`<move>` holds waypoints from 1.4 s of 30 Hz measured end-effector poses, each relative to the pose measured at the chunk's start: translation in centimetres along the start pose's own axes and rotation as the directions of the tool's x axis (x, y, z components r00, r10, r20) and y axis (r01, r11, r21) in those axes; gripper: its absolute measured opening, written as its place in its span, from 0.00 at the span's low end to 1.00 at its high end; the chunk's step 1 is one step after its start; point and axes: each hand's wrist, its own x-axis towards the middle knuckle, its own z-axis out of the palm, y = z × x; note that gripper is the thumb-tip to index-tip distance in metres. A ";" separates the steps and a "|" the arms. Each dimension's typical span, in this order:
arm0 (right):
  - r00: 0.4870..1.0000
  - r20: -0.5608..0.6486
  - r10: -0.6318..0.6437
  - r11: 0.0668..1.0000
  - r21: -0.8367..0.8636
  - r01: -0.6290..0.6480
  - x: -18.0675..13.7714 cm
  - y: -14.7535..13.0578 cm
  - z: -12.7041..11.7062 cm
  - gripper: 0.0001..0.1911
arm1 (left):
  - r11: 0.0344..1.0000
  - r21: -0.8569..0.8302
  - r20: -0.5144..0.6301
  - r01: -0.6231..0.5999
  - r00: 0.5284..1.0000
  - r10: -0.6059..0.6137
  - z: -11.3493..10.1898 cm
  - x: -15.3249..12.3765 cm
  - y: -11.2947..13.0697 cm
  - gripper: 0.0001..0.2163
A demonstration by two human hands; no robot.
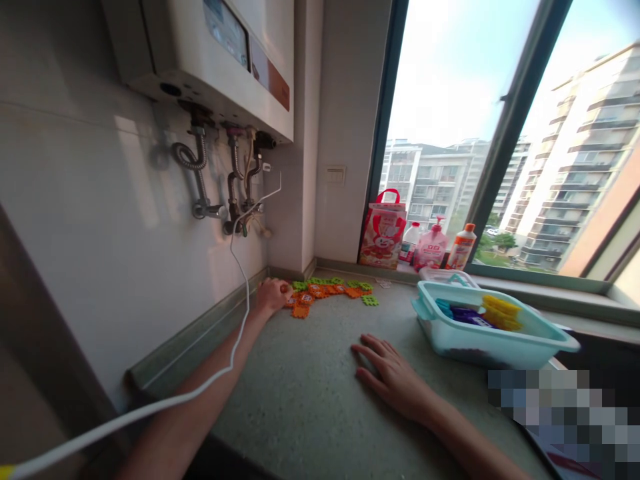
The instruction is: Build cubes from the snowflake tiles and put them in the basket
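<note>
My left hand reaches far along the speckled countertop to a row of orange and green puzzle tiles near the back corner. Its fingers are curled and pressed on the left end of the row, apparently gripping an orange tile. My right hand lies flat on the counter nearer to me, fingers spread and holding nothing. Just to its right stands a light blue plastic tub with yellow, purple and blue tiles inside.
A wall-mounted water heater with pipes hangs above the left wall, and a white cable droops across my left arm. On the window sill stand a red bag and bottles. A window fills the right side.
</note>
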 end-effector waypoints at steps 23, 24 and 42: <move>1.000 0.016 0.008 0.999 -0.038 -0.007 -0.1 -0.6 -0.7 0.31 | 0.972 -0.161 0.032 -0.170 0.984 0.177 -2.2 -1.6 -1.4 0.16; 1.000 0.017 0.009 0.999 -0.039 -0.008 -0.1 -0.7 -0.7 0.31 | 0.967 -0.183 0.055 -0.178 0.980 0.191 -2.2 -1.6 -1.5 0.15; 0.999 0.031 0.014 1.000 0.018 -0.015 -0.2 -0.5 -0.7 0.33 | 0.899 -0.245 0.145 -0.362 0.904 0.403 -1.3 -0.8 -1.5 0.17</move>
